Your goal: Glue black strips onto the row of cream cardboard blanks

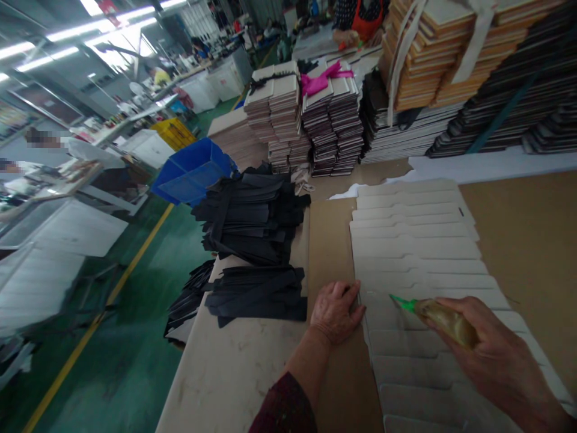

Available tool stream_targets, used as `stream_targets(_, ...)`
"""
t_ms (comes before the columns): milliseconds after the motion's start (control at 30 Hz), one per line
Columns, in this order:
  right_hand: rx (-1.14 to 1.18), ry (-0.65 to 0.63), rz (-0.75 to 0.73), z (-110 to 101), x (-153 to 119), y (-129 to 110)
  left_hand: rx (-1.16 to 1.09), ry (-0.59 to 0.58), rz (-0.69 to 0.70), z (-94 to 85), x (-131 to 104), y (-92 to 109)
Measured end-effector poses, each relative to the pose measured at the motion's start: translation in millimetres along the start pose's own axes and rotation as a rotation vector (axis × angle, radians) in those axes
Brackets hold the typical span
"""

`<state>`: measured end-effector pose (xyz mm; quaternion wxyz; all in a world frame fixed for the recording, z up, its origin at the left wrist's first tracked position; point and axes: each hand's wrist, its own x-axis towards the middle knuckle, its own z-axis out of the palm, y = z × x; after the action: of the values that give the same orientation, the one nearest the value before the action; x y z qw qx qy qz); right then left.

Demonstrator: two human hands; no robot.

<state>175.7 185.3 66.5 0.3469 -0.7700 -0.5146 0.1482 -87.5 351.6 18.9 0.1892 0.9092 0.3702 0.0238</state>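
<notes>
Nearest camera: right hand [491, 349], closed round a translucent yellowish bottle [451, 322]; green nozzle [401, 302] pointing left at the pale panels [433, 279], contact cannot be told. From left: white-sided workbenches [40, 282] under ceiling lights [76, 31]. Green floor [139, 361], crossed by a yellow line [106, 307]. Yellow crate [174, 133]; nearer, a blue bin [193, 168]. Cream table surface [234, 373], smudged, bearing two piles of black strips [256, 210], the farther one larger. Left hand [338, 307] resting on brown board [331, 240], grasping nothing visible, fingers loosely spread, fingertips at the panels' left edge. Panels overlapping in a long row, running away from camera. Behind: stacked boards [331, 132], pink cloth [322, 81] on top; beyond, a person in an orange-red apron [366, 23]. Far right: tan stack [433, 54], strapped in pale bands, beside dark stacks [496, 96].
</notes>
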Motion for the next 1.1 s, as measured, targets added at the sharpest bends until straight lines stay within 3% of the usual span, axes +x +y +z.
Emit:
stream_targets(400, 0.026, -0.006, 0.008, -5.6, -2.3, 2.5, -0.004, 0.026, 0.020, 3.6, -2.1, -4.3)
stream_targets(567, 0.078, -0.021, -0.064, -0.4, -2.6, -2.1, 0.004, 0.034, 0.021, 4.8, -2.0, -4.9)
stream_targets(767, -0.057, 0.046, -0.043, -22.3, -1.1, 10.3, 0.010, 0.035, 0.035, 6.5, -2.6, -6.9)
stream_targets(933, -0.024, 0.015, -0.052, -20.3, -0.8, 12.6, 0.016, 0.038, 0.041, 7.1, -3.2, -9.0)
stream_targets(1100, -0.062, 0.093, -0.063, -28.0, 2.7, 20.1, 0.027, 0.047, 0.044, 7.7, -3.9, -10.3)
